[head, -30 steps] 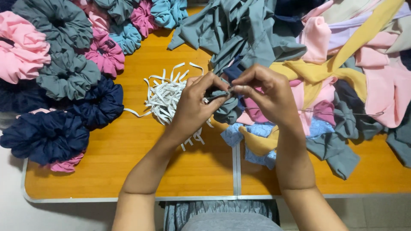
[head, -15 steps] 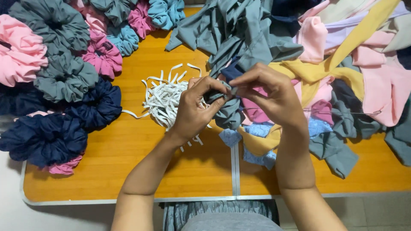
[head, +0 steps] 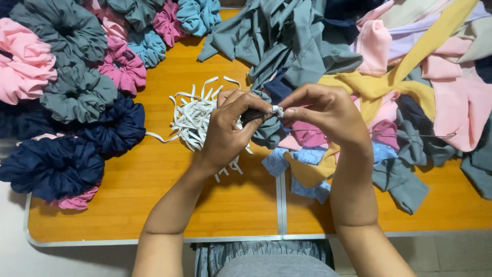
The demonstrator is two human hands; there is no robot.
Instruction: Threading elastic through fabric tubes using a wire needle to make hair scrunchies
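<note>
I have both hands raised together over the middle of the wooden table (head: 154, 205). My left hand (head: 228, 131) is curled closed around a bunched grey fabric tube (head: 269, 131), thumb and forefinger pinched at its open end. My right hand (head: 328, 110) meets it from the other side, thumb and forefinger pressed tight on a small white elastic end (head: 277, 110) that sticks out of the tube just between the two hands. The remaining right fingers are folded loosely; I cannot tell whether they hold anything more. The tube hangs below the left fingertips, clear of the tabletop.

Directly beneath and behind the left hand lies a loose pile of white elastic strips (head: 192, 115), some strands trailing toward the table's near edge. To the left, finished scrunchies are laid out in a cluster: a pink scrunchie (head: 23, 64) at the far left, grey scrunchies (head: 77, 92) beside it, navy scrunchies (head: 51, 166) nearer the front edge, and magenta and light blue ones further back. To the right and behind the hands sits a heap of cut fabric pieces (head: 410, 77) in grey, yellow, pink, lilac and blue, spreading to the right-hand edge. A thin wire-like tool (head: 410, 135) lies across that heap, just right of my right wrist.
</note>
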